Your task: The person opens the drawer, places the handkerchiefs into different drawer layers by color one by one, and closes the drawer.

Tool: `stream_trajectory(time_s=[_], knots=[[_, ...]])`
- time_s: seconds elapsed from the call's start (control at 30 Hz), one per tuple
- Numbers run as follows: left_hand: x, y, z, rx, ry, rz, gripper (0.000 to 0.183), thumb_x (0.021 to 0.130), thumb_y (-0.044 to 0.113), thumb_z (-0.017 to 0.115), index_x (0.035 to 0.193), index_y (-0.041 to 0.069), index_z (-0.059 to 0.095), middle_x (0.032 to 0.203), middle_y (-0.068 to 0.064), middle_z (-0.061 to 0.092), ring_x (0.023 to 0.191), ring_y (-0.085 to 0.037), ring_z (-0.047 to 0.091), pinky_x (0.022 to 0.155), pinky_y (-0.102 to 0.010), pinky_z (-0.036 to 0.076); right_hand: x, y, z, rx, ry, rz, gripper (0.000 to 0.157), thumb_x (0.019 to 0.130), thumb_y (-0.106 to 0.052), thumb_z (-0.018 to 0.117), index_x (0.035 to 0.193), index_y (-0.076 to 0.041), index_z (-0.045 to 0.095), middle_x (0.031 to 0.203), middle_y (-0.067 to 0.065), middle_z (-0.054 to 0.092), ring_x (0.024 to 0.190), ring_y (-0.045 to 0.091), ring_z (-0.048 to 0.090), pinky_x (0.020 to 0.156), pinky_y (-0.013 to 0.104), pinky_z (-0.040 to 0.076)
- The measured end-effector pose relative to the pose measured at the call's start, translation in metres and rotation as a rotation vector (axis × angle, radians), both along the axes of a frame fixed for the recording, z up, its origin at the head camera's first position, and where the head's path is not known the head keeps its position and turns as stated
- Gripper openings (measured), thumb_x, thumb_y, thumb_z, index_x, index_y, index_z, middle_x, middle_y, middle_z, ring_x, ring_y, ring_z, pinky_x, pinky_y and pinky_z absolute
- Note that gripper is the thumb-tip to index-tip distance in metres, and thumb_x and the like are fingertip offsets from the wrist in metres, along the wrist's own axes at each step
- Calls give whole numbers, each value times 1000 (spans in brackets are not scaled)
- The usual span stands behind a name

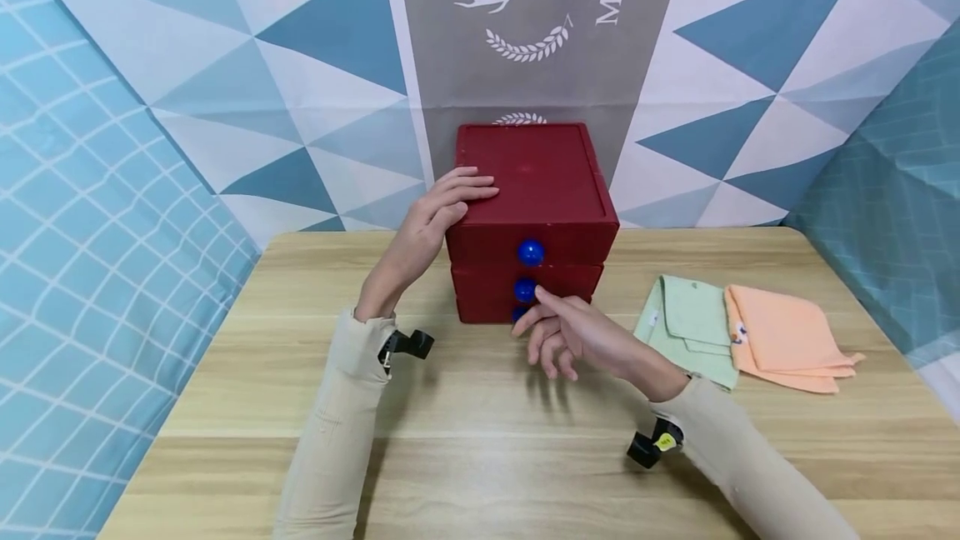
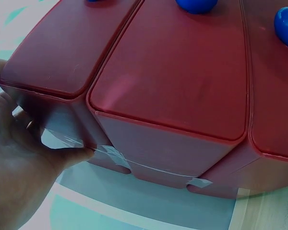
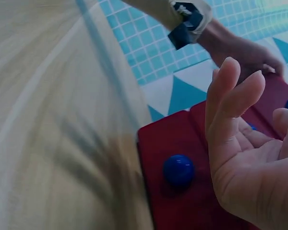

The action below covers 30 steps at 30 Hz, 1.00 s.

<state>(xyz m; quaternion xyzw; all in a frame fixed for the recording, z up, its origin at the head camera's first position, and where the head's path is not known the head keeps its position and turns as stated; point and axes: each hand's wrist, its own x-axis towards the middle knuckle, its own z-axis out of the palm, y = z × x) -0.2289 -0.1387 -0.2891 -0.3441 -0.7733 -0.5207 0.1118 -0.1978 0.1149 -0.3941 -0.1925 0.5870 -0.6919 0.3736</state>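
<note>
Left hand [image 1: 423, 227] rests on red drawer unit [image 1: 534, 182], fingers extended; right hand [image 1: 581, 336], fingers apart, is near blue knobs [image 1: 531, 252].

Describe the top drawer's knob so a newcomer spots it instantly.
Far back on the wooden table stands a red three-drawer cabinet. The top knob is the blue ball on its uppermost drawer. Highest of three, it shows whole in the head view, while the right hand overlaps the middle knob.

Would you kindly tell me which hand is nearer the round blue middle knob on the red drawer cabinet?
Right: the right hand is beside the knob, contact unclear; the left hand rests on the cabinet at its upper left edge.
</note>
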Motion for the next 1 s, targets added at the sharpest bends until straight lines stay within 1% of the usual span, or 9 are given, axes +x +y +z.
stream_trajectory(time_s=[0.1, 0.17, 0.27, 0.33, 0.47, 0.57, 0.7, 0.83, 1.0], knots=[[0, 0, -1, 5, 5, 5, 37, 102, 0, 37, 129, -8, 61, 142, -22, 53, 144, -34, 30, 120, -37, 21, -4, -3, -7, 54, -31, -3, 71, 104, -56, 35, 127, 8, 53, 83, 13, 70, 57, 19, 63, 42, 24, 48], [-1, 0, -2, 7, 11, 6, 37, 102, 1, 38, 129, -8, 61, 141, -23, 53, 144, -34, 31, 120, -36, 21, -9, -3, -11, 46, -61, -14, 77, 102, -60, 34, 134, 9, 48, 84, 12, 70, 58, 19, 63, 43, 24, 48], [-2, 1, -2, 11, 17, 4, 36, 102, 1, 39, 129, -8, 61, 141, -23, 53, 144, -34, 31, 120, -36, 22, -14, -1, -13, -11, -104, -19, 82, 102, -61, 32, 142, 10, 39, 84, 9, 69, 58, 17, 63, 43, 23, 47], [-2, 2, -2, 9, 17, 0, 35, 102, 1, 41, 129, -8, 61, 141, -23, 53, 144, -35, 31, 120, -35, 22, -16, 0, -13, -56, -123, -11, 81, 103, -59, 31, 146, 10, 35, 84, 8, 68, 59, 16, 63, 43, 23, 46], [-2, 2, 0, 4, 23, -1, 34, 102, 1, 42, 129, -8, 61, 141, -23, 53, 144, -34, 31, 120, -35, 23, -16, -7, -12, -120, -148, 7, 75, 105, -55, 32, 147, 7, 36, 86, 7, 69, 60, 15, 64, 44, 23, 46], [-2, 0, 0, 3, 32, 10, 34, 102, 1, 42, 128, -7, 62, 141, -23, 53, 143, -34, 31, 120, -36, 22, -16, -16, -9, -159, -149, -8, 70, 105, -53, 35, 142, 6, 43, 87, 6, 69, 60, 13, 63, 45, 22, 47], [-2, -2, 0, -1, 29, 26, 34, 103, 1, 42, 128, -7, 62, 141, -22, 53, 143, -34, 32, 120, -35, 21, -15, -23, -7, -174, -152, -38, 61, 105, -52, 36, 127, 3, 52, 82, 5, 68, 56, 12, 62, 43, 22, 45], [-2, -1, -2, -2, 22, 32, 34, 102, 1, 43, 129, -7, 62, 141, -22, 53, 143, -33, 32, 120, -34, 21, -13, -23, -8, -158, -155, -64, 52, 106, -51, 36, 112, -3, 52, 78, 4, 67, 53, 12, 61, 41, 22, 44], [-3, 1, -5, 5, 31, 28, 32, 102, 0, 46, 128, -7, 63, 140, -22, 54, 143, -33, 33, 120, -32, 23, -12, -22, -9, -138, -154, -106, 48, 105, -50, 39, 106, -3, 52, 79, 5, 68, 52, 11, 60, 40, 22, 43]])
